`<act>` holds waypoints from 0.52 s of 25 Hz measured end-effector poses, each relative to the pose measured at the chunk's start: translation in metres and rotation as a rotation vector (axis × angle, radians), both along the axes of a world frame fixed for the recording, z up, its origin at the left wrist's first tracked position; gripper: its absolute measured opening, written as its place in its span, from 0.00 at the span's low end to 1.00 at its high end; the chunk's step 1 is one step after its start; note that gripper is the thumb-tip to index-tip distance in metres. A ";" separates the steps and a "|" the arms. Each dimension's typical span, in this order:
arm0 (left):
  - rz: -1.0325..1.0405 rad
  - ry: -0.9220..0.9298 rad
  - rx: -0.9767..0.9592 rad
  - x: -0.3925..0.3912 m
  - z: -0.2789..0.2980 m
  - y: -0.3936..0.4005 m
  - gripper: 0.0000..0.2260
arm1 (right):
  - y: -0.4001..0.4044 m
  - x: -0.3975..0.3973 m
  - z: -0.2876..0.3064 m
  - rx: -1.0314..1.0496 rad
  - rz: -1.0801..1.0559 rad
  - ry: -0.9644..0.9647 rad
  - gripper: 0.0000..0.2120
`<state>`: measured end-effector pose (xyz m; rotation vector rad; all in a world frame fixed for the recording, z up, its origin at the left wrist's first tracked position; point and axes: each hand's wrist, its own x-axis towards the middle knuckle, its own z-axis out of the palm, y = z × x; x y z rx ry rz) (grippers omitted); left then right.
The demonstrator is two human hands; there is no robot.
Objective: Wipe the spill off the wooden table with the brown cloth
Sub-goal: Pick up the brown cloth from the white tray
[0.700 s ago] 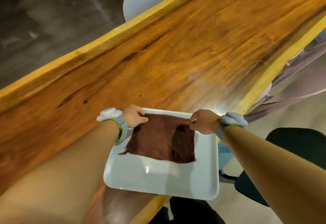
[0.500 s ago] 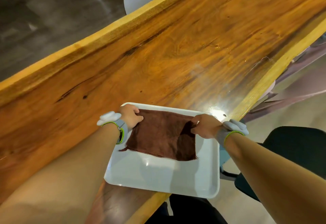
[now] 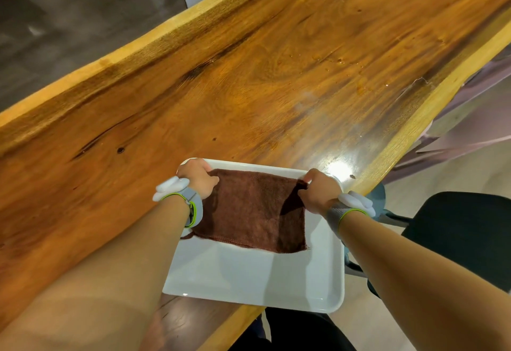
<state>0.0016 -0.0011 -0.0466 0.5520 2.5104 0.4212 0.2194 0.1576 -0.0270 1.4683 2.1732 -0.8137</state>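
1. Now my left hand [image 3: 197, 178] pinches the far left corner of the brown cloth [image 3: 251, 209]; my right hand [image 3: 318, 191] pinches the far right corner. Both grips are closed on the fabric.
2. Cloth lies spread over the far half of the white tray [image 3: 249, 278], with its near hem resting on the tray floor. The right corner looks slightly lifted and casts a dark shadow.
3. Tray sits at the near edge of the tabletop [image 3: 193, 107], partly overhanging it.
4. Spill [image 3: 359, 88]: droplets and a wet sheen further along the tabletop to the right, well apart from the tray. It looks untouched.
5. Progress, as I judge it: early. Cloth is gripped but not yet off the tray, and no wiping is done.
6. Left to do: lift the cloth clear, carry it to the wet patch, press and wipe until the sheen is gone.
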 end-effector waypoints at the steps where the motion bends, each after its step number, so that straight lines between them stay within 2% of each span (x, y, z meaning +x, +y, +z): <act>1: -0.040 0.018 0.003 0.000 -0.001 -0.001 0.06 | 0.001 0.000 -0.002 0.001 0.013 -0.008 0.14; 5: -0.173 0.070 0.056 -0.001 0.000 -0.005 0.08 | 0.002 -0.002 -0.002 0.040 0.160 -0.038 0.09; 8: -0.196 0.010 0.112 -0.001 0.005 -0.007 0.06 | 0.001 0.002 0.002 0.059 0.211 0.047 0.03; 10: -0.212 -0.043 0.108 -0.001 0.011 -0.007 0.06 | -0.002 0.009 0.005 0.004 0.131 0.139 0.06; 13: -0.251 -0.142 0.089 -0.003 0.020 -0.006 0.07 | -0.006 0.015 0.011 -0.155 -0.100 0.322 0.14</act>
